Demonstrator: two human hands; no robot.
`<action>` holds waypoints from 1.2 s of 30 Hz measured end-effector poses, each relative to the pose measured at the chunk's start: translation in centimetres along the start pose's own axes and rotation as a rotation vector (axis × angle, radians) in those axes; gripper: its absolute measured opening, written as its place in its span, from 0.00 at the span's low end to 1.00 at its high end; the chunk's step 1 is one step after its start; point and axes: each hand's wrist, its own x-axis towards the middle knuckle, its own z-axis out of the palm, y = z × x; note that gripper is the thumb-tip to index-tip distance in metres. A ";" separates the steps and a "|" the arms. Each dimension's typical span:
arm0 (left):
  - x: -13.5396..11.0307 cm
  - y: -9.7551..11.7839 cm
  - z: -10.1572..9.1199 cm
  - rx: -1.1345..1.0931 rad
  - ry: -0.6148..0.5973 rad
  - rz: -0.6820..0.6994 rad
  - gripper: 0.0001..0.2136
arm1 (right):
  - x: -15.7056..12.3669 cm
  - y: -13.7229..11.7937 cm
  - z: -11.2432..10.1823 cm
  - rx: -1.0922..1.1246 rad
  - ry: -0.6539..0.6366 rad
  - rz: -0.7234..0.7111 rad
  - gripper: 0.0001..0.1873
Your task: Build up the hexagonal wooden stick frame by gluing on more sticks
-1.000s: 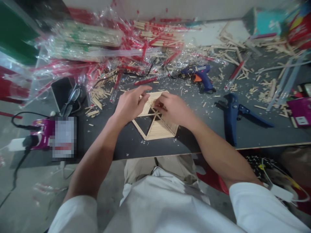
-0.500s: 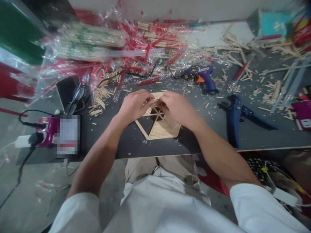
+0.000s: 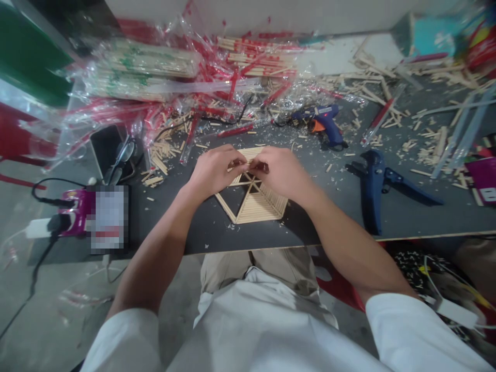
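Observation:
A hexagonal frame of thin wooden sticks [image 3: 260, 207] lies flat on the dark table near its front edge. Sticks fill some of its triangular sections in rows; dark gaps show at its left side. My left hand [image 3: 217, 168] bends over the frame's upper left, thumb and fingertips pinched together. From the right, my right hand [image 3: 281, 170] reaches over the upper part, its fingers also pinched. The fingertips of both hands nearly meet above the frame's far section. Whatever small piece they hold is too small and covered to make out.
A blue glue gun [image 3: 327, 124] lies behind my right hand, and a blue-handled cutter [image 3: 374, 191] sits to the right. Cut stick pieces [image 3: 160, 155] are scattered about. Plastic-wrapped stick bundles [image 3: 151, 62] lie at the back. Glasses [image 3: 126, 152], a phone [image 3: 108, 217] and a purple power adapter [image 3: 75, 212] are left.
My fingertips have come down slightly toward the frame's middle and closer together. The frame stays in place.

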 end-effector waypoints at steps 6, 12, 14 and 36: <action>0.0 0.4 -0.2 0.009 -0.014 -0.017 0.11 | 0.0 0.8 -1.4 0.080 0.030 0.100 0.05; -0.1 1.0 -0.5 0.035 -0.029 -0.016 0.10 | -0.2 1.3 -2.1 0.076 0.010 0.160 0.05; -0.2 1.1 -0.4 0.044 -0.028 -0.002 0.11 | -0.2 1.3 -1.9 0.088 -0.004 0.142 0.05; 0.0 1.0 -0.7 0.031 -0.114 0.002 0.09 | -0.4 1.1 -0.8 0.147 -0.006 0.066 0.06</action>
